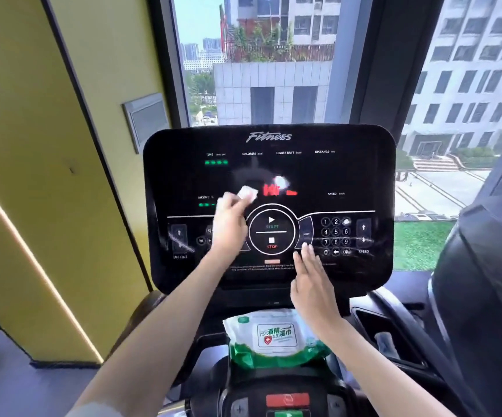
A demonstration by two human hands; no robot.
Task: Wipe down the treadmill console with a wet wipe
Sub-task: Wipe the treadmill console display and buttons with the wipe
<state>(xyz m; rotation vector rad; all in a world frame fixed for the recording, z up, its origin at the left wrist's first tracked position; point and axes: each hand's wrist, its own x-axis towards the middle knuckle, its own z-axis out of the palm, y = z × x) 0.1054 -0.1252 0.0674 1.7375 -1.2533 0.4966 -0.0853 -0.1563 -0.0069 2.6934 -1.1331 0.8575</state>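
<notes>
Pinching wet wipe (247, 194), left hand (230, 224), console (349, 176) centre, right hand (312, 284) flat near lower edge

The console (349, 176) is black with white lettering, green dashes and red digits. On it, a white wipe (248, 194); below it, a white-and-green pack (273, 338); left of it, a yellow wall (33, 145).

A smooth yellow wall panel (33, 130) stands at the left, and a thin glowing light strip (34, 251) runs slantwise across its lower part. A grey rectangular plate (147, 120) is fixed on it near the large glass window (273, 85). Behind the glass, pale tall buildings (478, 64) stand in bright daylight. The dull grey floor (33, 386) shows at the lower left.
</notes>
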